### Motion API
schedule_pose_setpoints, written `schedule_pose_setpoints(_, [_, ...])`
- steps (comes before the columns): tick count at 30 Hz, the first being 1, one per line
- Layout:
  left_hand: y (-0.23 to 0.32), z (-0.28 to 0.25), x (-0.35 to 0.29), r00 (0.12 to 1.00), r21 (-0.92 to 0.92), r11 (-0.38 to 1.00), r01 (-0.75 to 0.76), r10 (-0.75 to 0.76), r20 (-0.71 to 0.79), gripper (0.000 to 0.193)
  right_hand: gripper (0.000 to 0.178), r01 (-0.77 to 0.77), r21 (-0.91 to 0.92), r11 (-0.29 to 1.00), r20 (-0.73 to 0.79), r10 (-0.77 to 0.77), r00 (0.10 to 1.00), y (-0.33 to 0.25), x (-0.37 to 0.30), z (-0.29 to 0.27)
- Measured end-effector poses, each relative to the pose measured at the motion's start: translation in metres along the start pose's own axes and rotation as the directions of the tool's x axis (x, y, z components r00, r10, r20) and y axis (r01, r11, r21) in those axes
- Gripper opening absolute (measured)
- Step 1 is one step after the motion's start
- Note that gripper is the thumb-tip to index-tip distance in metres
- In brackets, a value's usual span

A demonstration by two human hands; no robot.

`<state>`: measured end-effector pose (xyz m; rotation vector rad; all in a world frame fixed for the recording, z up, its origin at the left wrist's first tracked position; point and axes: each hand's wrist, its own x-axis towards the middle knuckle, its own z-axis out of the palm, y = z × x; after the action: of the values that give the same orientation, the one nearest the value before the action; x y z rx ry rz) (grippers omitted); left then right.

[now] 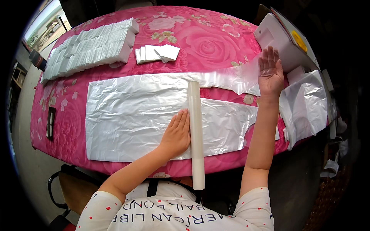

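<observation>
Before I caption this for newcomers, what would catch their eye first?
The pink rose-patterned tablecloth dominates the view. Across its middle lies shiny plastic sheeting, crossed by a pale tube beside the left hand. Tightly packed white pieces line its far left.

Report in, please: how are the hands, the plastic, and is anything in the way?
Left hand flat on plastic sheet, beside pale roll. Right hand open, palm up. Sheet spread out, wrinkled. Roll lies across it, near end jutting past the table.

Left hand (177,134) flat on plastic sheeting (119,115), beside pale tube (196,138); right hand (271,75), two o'clock; white stacks (90,50), ten o'clock.
</observation>
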<state>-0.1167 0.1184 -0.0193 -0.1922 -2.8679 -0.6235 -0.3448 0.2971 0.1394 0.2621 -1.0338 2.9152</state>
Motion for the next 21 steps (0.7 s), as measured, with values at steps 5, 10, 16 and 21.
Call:
schedule_pose_setpoints(5, [-0.001,-0.003,0.002,0.998,-0.085,0.996,-0.025,0.030,0.060,0.055,0.029,0.037,-0.691,0.722,0.426,0.365,0.828,0.115,-0.112,0.088])
schedule_pose_setpoints(10, [-0.014,0.022,0.001,0.994,0.086,0.991,-0.106,0.107,-0.018,0.064,0.036,0.381,-0.758,0.529,0.650,0.558,0.516,0.242,-0.212,0.105])
schedule_pose_setpoints(16, [-0.012,0.020,-0.001,0.998,-0.029,0.998,-0.058,0.057,-0.032,0.067,0.048,0.575,-0.699,0.425,0.650,0.712,0.264,0.276,-0.248,0.096])
schedule_pose_setpoints(21, [-0.014,0.013,-0.014,0.991,0.061,0.998,-0.034,0.041,-0.127,0.068,0.040,0.578,-0.636,0.512,0.770,0.478,0.424,0.169,-0.223,0.068])
